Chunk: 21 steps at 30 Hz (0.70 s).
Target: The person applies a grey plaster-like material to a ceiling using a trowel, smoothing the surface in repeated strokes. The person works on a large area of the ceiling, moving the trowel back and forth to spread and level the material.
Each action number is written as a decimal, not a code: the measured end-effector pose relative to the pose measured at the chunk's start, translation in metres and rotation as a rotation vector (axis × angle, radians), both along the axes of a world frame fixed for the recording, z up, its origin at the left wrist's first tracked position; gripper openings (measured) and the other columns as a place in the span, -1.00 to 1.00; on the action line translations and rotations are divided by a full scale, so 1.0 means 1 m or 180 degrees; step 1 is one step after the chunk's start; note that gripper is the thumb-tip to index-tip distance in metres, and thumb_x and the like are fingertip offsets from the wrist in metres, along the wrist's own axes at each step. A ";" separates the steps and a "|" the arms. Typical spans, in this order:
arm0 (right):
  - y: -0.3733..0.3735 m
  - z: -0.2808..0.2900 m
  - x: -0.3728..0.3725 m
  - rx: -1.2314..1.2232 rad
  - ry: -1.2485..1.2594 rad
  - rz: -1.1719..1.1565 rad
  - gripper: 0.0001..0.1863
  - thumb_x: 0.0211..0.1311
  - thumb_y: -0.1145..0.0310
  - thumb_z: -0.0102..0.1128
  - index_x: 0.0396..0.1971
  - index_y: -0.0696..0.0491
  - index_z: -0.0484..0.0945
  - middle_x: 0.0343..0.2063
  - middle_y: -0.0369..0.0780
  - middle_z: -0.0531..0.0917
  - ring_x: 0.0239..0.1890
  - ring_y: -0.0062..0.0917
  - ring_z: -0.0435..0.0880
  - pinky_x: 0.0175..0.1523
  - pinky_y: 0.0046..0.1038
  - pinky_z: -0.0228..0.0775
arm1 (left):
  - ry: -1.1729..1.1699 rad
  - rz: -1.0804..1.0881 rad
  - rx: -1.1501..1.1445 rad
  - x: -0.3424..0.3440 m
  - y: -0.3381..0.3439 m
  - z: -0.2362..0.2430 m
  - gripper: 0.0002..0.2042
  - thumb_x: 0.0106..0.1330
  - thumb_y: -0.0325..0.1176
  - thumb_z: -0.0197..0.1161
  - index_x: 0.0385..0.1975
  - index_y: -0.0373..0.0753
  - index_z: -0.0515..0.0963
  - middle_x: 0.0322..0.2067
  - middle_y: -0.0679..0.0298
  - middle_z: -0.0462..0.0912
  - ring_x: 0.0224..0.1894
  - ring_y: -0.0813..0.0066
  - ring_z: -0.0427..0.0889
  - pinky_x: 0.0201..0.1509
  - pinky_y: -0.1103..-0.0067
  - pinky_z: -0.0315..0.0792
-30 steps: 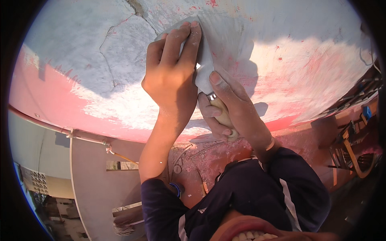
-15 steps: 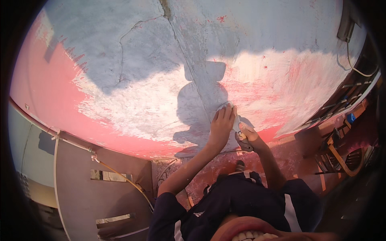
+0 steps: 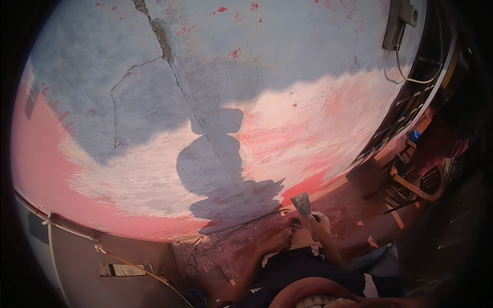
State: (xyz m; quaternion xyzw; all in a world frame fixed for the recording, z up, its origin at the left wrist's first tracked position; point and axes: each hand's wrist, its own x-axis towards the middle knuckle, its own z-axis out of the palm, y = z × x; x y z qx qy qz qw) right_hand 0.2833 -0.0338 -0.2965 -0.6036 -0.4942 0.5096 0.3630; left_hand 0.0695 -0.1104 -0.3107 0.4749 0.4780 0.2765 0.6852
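grey and flat-bladed, a scraper is held blade-up in the right hand, closed around its handle; whether anything is gripped by the left hand, seemingly half curled, cannot be told. it is judged light, stiff, best grasped by the handle. beyond, a cracked, patchily pink wall is seen.

Your cracked wall stands half sunlit, pink down low; reddish floor below, wooden chair rightward!
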 end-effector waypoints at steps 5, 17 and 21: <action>0.030 0.087 -0.051 -0.0366 0.1036 0.0935 -0.75 0.35 0.40 0.29 -0.08 0.24 0.61 -0.26 -0.19 0.74 -0.17 -0.58 0.69 -0.08 -0.50 0.52 | 0.0106 0.0434 0.0200 0.005 0.033 0.077 -0.45 0.60 0.05 -0.17 0.33 -0.28 0.26 0.06 0.17 0.56 0.08 0.41 0.55 0.19 0.50 0.41; 0.169 0.248 -0.102 0.1344 0.1972 0.2987 -0.82 0.49 0.35 0.13 -0.19 0.18 0.54 -0.37 -0.31 0.60 -0.33 -0.67 0.50 -0.18 -0.62 0.34 | -0.0771 0.2377 0.1692 0.042 0.068 0.224 -0.58 0.58 -0.35 -0.11 0.34 -0.38 0.18 -0.22 0.24 0.47 -0.41 0.63 0.44 -0.24 0.64 0.43; 0.179 0.306 -0.118 0.1476 0.2032 0.3437 -0.73 0.56 0.22 0.01 -0.18 0.16 0.46 -0.44 -0.34 0.53 -0.46 -0.73 0.46 -0.36 -0.62 0.35 | -0.0764 0.2981 0.2486 0.061 0.099 0.267 -0.40 0.55 -0.43 -0.16 0.50 -0.39 -0.19 -0.12 0.17 0.40 -0.50 0.66 0.40 -0.39 0.71 0.39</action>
